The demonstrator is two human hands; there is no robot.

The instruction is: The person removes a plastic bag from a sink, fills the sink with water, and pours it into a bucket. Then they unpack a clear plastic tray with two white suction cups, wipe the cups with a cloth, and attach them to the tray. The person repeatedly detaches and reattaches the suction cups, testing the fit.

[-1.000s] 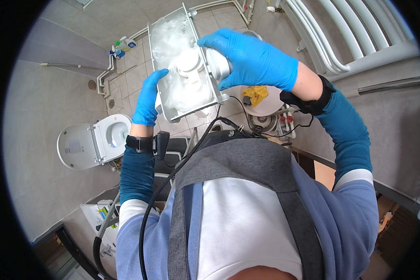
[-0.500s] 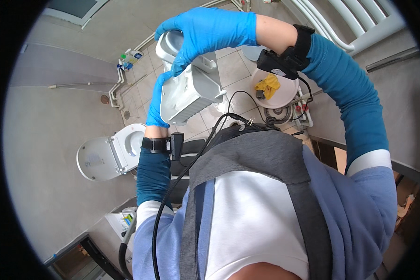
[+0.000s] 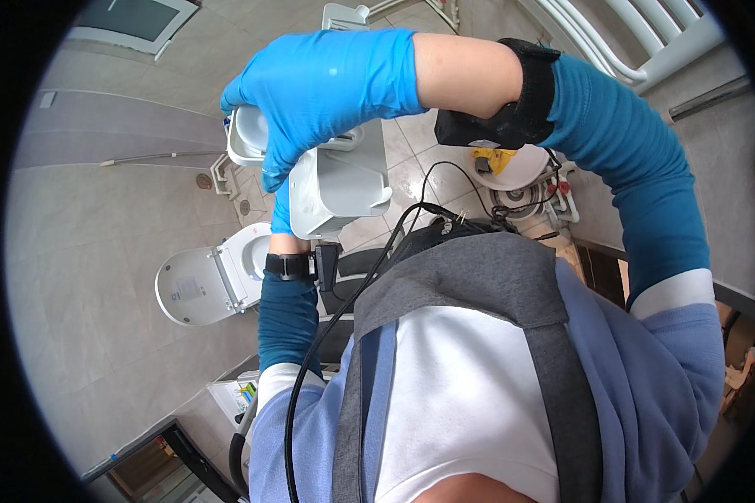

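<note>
A white plastic bathroom holder (image 3: 344, 189) with rounded, open compartments hangs in front of me, above the tiled floor. My right hand (image 3: 327, 80), in a blue glove, reaches across its top with fingers curled down around its far left part. A round, pale cup-like piece (image 3: 252, 127) shows beside those fingers. At the holder's left side is my left hand (image 3: 282, 211), also gloved in blue, gripping from beside or beneath. Its fingers are mostly hidden behind the right hand and the holder.
A white toilet (image 3: 197, 285) with its lid raised stands at left. To the right, a pale basin (image 3: 526, 168) holds a yellow cloth (image 3: 502, 158). A white pipe radiator (image 3: 637, 42) is at upper right. A black cable (image 3: 331, 323) runs across my front.
The holder has turned, so its compartments face me differently. My right hand has shifted left and covers more of it. The room has shifted slightly in view.
</note>
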